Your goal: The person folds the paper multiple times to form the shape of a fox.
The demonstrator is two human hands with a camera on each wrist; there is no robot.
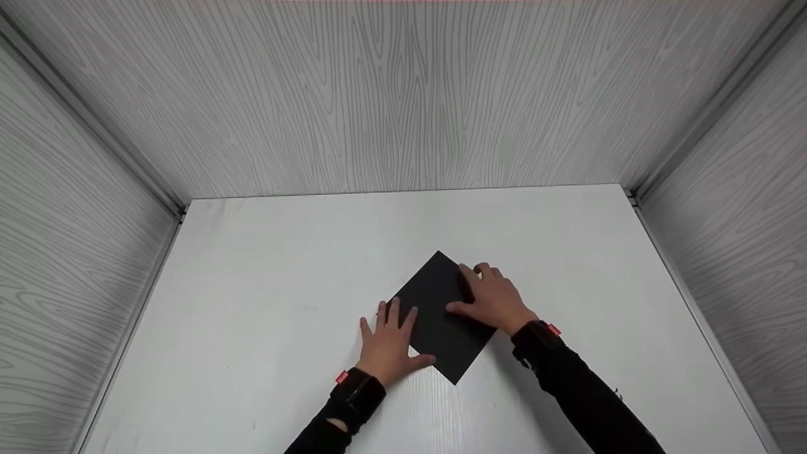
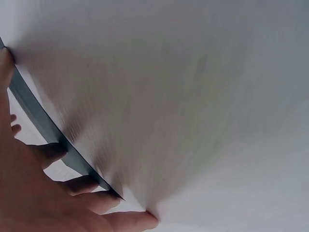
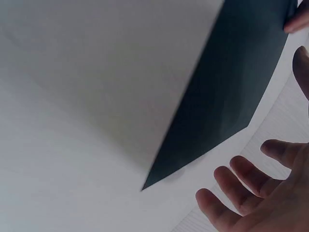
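Note:
A black rectangular sheet (image 1: pixel 435 334), which looks like paper or thin card, lies turned at an angle on the white tabletop. My left hand (image 1: pixel 386 350) spreads over its left edge; some fingertips touch the sheet, while the thumb rests at the lower left edge. In the left wrist view the sheet (image 2: pixel 41 121) shows as a narrow dark strip under these fingers. Over the right edge hovers my right hand (image 1: pixel 498 301), fingers loosely bent. The right wrist view shows those fingers apart from the sheet (image 3: pixel 227 72), with nothing in them.
The white tabletop (image 1: pixel 265 271) stretches around the sheet. Grey wood-grain panels enclose it: a back panel (image 1: pixel 403 94), a left panel (image 1: pixel 69 265) and a right panel (image 1: pixel 737 208). Dark bands with red tags circle both wrists over black sleeves.

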